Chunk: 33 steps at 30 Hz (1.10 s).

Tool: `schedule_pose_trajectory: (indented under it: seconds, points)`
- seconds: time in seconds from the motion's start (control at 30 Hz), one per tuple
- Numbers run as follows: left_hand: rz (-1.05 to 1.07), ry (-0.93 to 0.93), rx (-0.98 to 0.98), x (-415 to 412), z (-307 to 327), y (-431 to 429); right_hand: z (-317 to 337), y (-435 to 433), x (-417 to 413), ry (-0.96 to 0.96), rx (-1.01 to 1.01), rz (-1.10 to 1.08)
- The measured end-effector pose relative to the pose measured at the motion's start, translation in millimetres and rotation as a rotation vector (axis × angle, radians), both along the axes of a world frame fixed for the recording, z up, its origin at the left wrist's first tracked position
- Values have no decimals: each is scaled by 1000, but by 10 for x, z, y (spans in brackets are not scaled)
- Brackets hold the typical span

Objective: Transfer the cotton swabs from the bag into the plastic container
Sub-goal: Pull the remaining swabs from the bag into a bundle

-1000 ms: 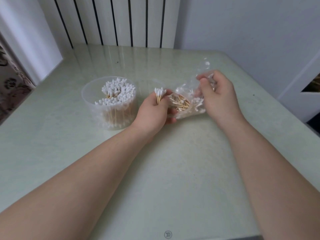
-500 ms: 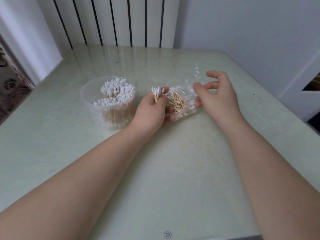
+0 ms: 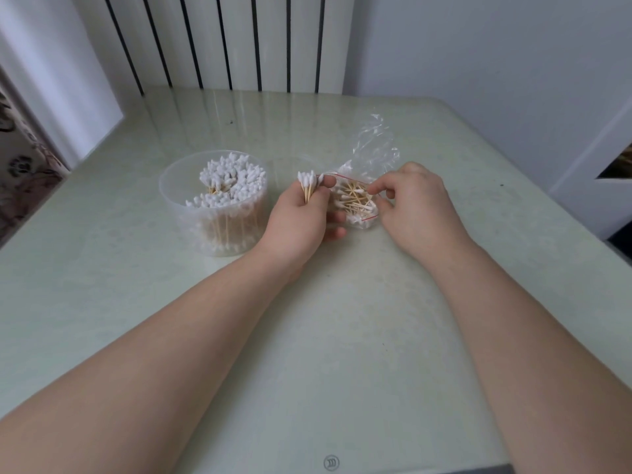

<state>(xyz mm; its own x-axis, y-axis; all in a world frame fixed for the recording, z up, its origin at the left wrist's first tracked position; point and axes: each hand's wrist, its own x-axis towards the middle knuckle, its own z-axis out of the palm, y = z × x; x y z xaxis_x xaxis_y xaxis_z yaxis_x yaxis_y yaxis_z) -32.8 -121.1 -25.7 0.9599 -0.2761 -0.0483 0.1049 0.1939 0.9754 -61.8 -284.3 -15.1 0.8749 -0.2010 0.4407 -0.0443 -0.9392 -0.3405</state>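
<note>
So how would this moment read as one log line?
left hand: grips swab bunch | right hand: pinches swabs at bag mouth | container: partly filled, upright

Brightness: soft, even, cool daylight; moderately bright.
Glare: the glossy tabletop point(image 3: 342, 336) mirrors the radiator point(image 3: 239, 39) stripes at its far edge.
Shadows: faint, soft-edged, beneath the forearms point(image 3: 171, 354).
Highlights: white tips of the cotton swabs point(image 3: 236, 181) in the plastic container point(image 3: 174, 206) merge, fine detail lost.
Distortion: wide-angle bowing of tabletop edges and wall lines toward the borders.
Sharpness: centre fairly crisp; corners soft.
</note>
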Motion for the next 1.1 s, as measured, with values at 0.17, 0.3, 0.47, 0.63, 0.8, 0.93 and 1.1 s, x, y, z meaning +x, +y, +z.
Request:
schedule_pose_trajectory:
  seconds: [0.17,0.3,0.47,0.63,0.8,0.93,1.1]
  points:
    - [-10,-2,11,-18,15,4,61,68,-28,-66,-24,41]
    - [-21,-18,16,-27,24,13,79,203,-58,28,-28,205]
    - [-21,-7,30,-36,43,23,33,233,-36,183,3,190]
    - [-16,6,33,-20,41,25,2,216,7,239,-15,94]
    - [-14,13,11,-13,35,16,-3,177,42,169,-45,75]
    - [11,22,-1,-14,40,7,-18,117,65,85,-34,88]
    - [28,30,-11,2,12,-3,35,88,-4,-27,21,157]
